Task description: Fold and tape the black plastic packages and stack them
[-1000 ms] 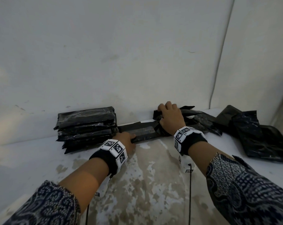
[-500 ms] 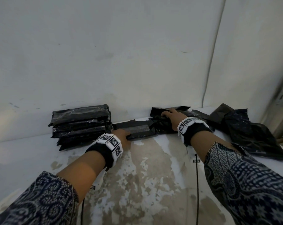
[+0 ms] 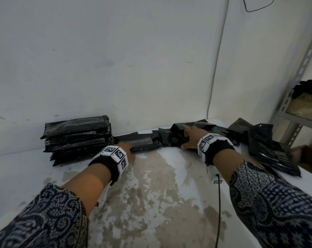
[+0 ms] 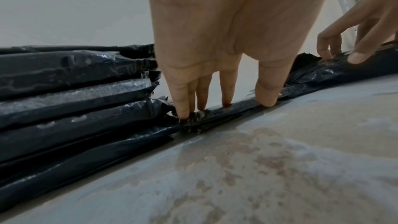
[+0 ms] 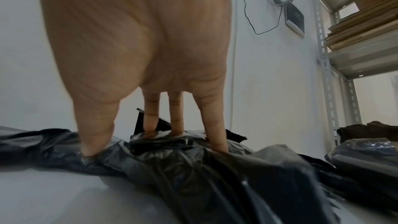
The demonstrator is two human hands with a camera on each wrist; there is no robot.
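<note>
A long black plastic package (image 3: 142, 142) lies along the wall on the white table (image 3: 151, 203). My left hand (image 3: 129, 149) presses its left end flat with straight fingers (image 4: 183, 108) and thumb. My right hand (image 3: 186, 140) holds the crumpled loose right end (image 5: 183, 168), bunched between thumb and fingers (image 5: 215, 142). A stack of several folded black packages (image 3: 76, 138) stands just left of my left hand, also seen in the left wrist view (image 4: 64, 91).
Loose black packages (image 3: 269, 151) lie at the right of the table. A grey metal shelf (image 3: 298, 68) stands beyond them. A black cable (image 3: 218, 203) runs across the table below my right wrist. The wall is close behind everything.
My right hand has slid a little nearer over the bunched plastic end, its thumb now spread out on the table side. My left hand keeps pressing the same end.
</note>
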